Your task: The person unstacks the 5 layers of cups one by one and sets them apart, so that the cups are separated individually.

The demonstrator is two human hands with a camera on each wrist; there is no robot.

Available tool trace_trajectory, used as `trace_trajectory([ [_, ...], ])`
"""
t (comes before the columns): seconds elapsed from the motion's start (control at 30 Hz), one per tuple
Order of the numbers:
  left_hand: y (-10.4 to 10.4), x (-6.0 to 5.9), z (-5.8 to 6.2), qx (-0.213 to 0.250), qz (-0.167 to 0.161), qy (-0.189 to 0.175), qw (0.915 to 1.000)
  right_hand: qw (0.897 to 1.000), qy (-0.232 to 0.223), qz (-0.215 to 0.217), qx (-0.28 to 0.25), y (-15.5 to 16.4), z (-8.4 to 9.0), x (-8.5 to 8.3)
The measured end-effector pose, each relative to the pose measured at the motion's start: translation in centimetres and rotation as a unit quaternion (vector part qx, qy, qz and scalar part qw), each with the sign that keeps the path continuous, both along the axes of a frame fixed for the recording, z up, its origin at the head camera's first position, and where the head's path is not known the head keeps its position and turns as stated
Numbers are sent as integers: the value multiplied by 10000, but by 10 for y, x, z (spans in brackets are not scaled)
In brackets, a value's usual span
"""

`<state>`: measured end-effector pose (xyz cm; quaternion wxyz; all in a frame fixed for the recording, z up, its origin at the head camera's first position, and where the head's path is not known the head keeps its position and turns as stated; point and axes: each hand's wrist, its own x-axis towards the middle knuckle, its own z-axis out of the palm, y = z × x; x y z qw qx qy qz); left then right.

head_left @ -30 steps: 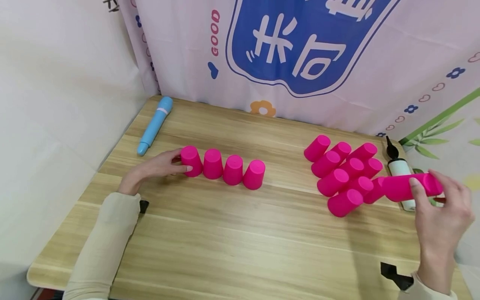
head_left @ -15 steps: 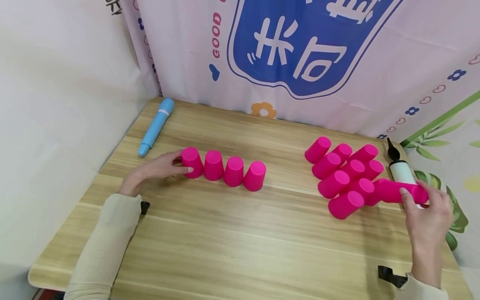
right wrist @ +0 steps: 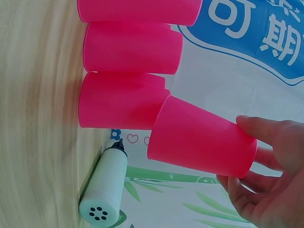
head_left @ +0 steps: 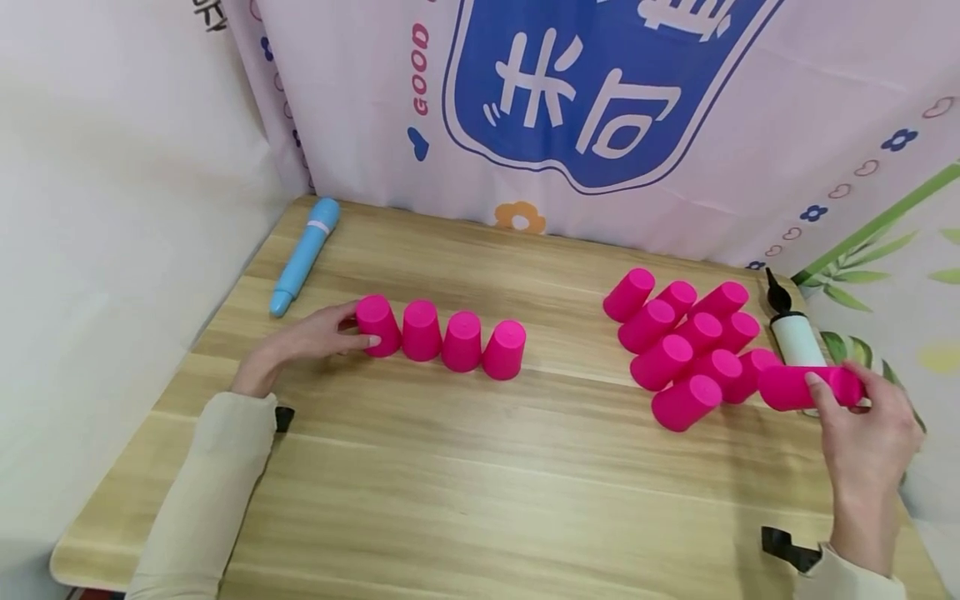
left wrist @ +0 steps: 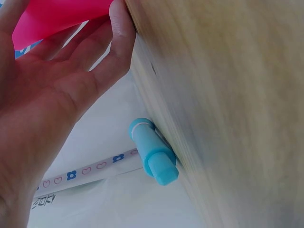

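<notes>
Starting from the left edge of the counter (head_left: 465, 492), there's a blue pen-shaped tube (head_left: 305, 254) lying flat at an angle, up and left of the row of four cups (head_left: 442, 336); it looks parked out of the way, so probably not part of what's going on.

The left hand (head_left: 303, 340) is resting at the left end of that row, thumb and fingertip lightly around the leftmost cup (head_left: 377, 323). The wrist view shows the fingers mostly straight and relaxed against the pink wall, so it reads more like steadying than a real squeeze. My guess is it's there to keep the line from sliding. All four cups stand mouth-down, shoulder to shoulder, touching each other, which makes a tidy base.

Well to the right of the row is the pile of cups (head_left: 686, 350), all tipped on their sides and crowded together, looking like a supply heap. Just beyond the pile sits a white pump bottle (head_left: 795, 337) with a black nozzle, lying down near the backdrop.

The right hand (head_left: 870, 433), right of the pile, is grasping one pink cup (head_left: 806, 387) sideways by its closed end, thumb on top and fingers under, lifted just clear of the heap.
</notes>
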<state>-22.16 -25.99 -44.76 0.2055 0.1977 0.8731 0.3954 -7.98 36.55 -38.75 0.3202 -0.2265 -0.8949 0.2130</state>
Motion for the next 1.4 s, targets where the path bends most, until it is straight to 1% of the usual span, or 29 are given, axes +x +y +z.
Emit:
trace_trajectory([
  [0.13, -1, 2, -2, 13, 8, 1, 10000, 9999, 118, 71, 99, -1, -2, 0],
  [0.33, -1, 1, -1, -21, 16, 23, 10000, 9987, 55, 497, 113, -7, 2, 1],
  [0.47, 0, 1, 0, -4, 11, 4, 10000, 9968, 210, 717, 273, -13, 2, 2],
  [0.63, 0, 1, 0, 5, 18, 4, 10000, 9929, 230, 1063, 476, -17, -1, -3],
  [0.73, 0, 1, 1, -11, 44, 11, 10000, 9899, 95, 1329, 494, -15, -8, -8],
  [0.83, 1, 0, 1, -7, 52, -17, 10000, 9872, -168, 1500, 508, -12, -18, -10],
  [1.0, 2, 0, 1, -15, 18, -52, 10000, 9836, -512, 1632, 574, -11, -33, -11],
  [1.17, 2, 1, 2, -11, 41, -68, 10000, 9807, -697, 1725, 602, -13, -38, -11],
  [1.4, 1, 0, 2, -16, 51, -76, 10000, 9790, -765, 1787, 607, -13, -42, -11],
])
